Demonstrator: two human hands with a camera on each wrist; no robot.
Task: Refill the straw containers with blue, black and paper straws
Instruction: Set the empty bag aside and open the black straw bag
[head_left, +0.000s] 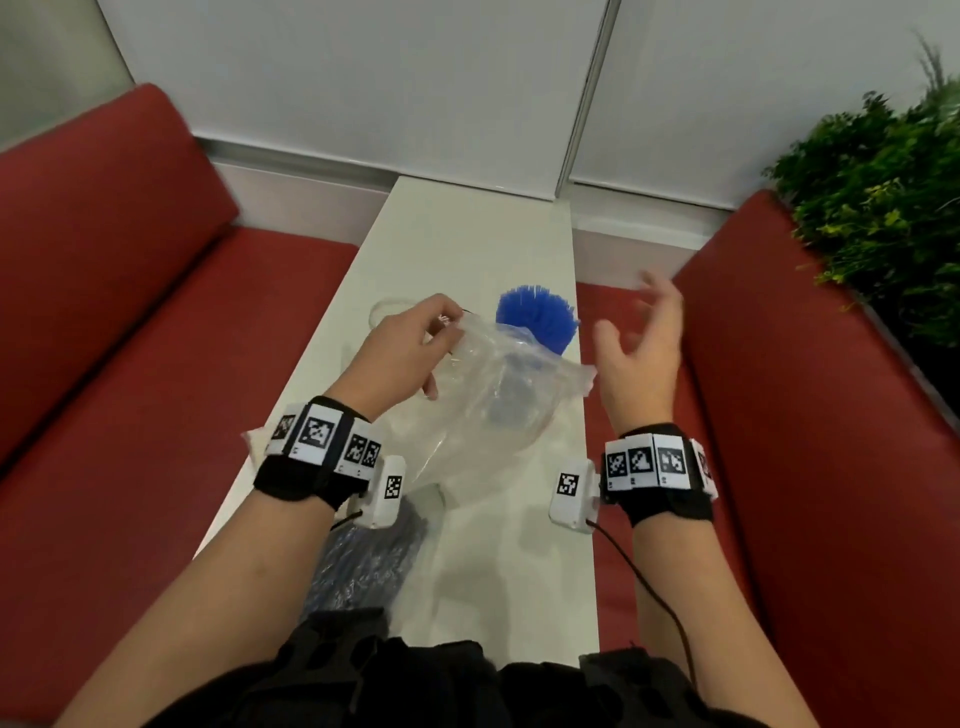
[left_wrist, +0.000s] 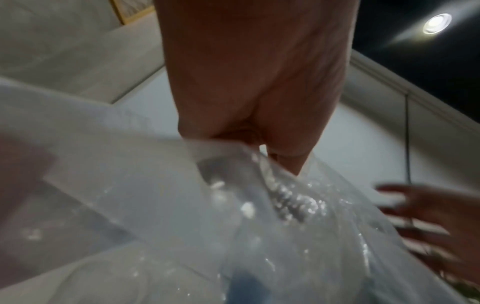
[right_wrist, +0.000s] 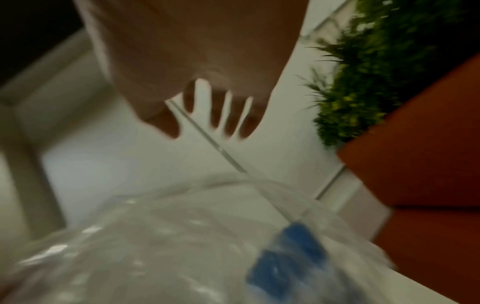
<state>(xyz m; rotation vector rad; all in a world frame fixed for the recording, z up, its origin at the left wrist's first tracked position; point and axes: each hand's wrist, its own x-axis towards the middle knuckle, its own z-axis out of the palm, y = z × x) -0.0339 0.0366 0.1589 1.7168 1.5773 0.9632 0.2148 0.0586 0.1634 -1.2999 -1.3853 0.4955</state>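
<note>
Straws of bright blue (head_left: 537, 321) are seen standing bunched just above the middle of the head view, their lower part hidden behind a clear plastic bag (head_left: 493, 400) that is lifted over a narrow white table (head_left: 467, 234). The bag's upper edge is pinched by the left hand (head_left: 402, 356), thumb and forefinger closed on the film at left of centre; in the left wrist view the same pinch is shown at the middle of the frame, with crinkled film spreading below it. The right hand (head_left: 641, 348) is held at right of centre, fingers spread and loosely bent, blurred at the tips, and nothing is gripped by it; whether its heel touches the bag's right corner cannot be told. In the right wrist view the splayed fingers (right_wrist: 218, 115) are seen in the upper middle, and a blue patch is seen through the film at lower right. A second bag of dark straws (head_left: 363, 561) is laid on the table toward the lower middle of the head view. Red benches (head_left: 130, 312) are seen at both sides, and green foliage (head_left: 883, 208) at upper right.
</note>
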